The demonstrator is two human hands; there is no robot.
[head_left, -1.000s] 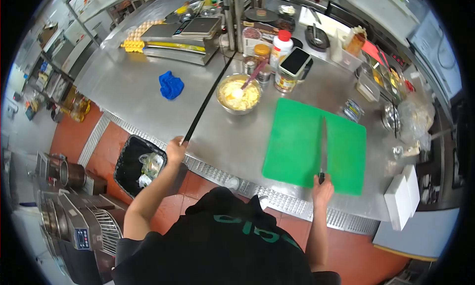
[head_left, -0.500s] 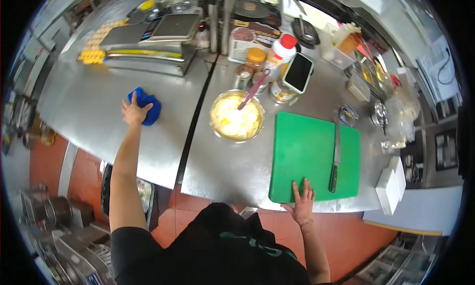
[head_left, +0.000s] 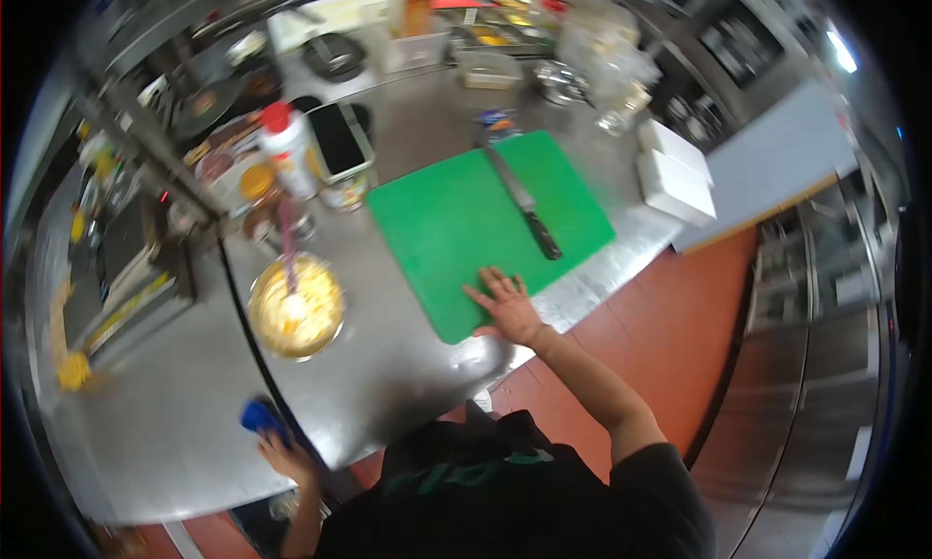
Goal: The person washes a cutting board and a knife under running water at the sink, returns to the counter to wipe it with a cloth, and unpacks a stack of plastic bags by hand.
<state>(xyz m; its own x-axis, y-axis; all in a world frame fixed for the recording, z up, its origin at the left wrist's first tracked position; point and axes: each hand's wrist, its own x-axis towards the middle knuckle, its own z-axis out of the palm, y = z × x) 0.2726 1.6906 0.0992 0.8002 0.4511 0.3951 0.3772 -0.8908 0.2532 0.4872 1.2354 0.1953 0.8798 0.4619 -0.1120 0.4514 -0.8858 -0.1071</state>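
My left hand is at the lower left with its fingers on a blue cloth, close to the dark seam between the counters. My right hand lies spread on the near edge of the green cutting board and holds nothing. A knife rests on the board beyond that hand, its black handle toward me. Left of the board stands a metal bowl of yellow and white food, with a purple-handled spatula in it.
Behind the bowl are a red-capped bottle, an orange-lidded jar and a phone on a container. White boxes sit at the right counter edge. A scale and an egg tray edge are at left.
The view has turned to the right. My right hand let go of the knife and spread on the board. My left hand reached the blue cloth, which has moved toward the counter seam.
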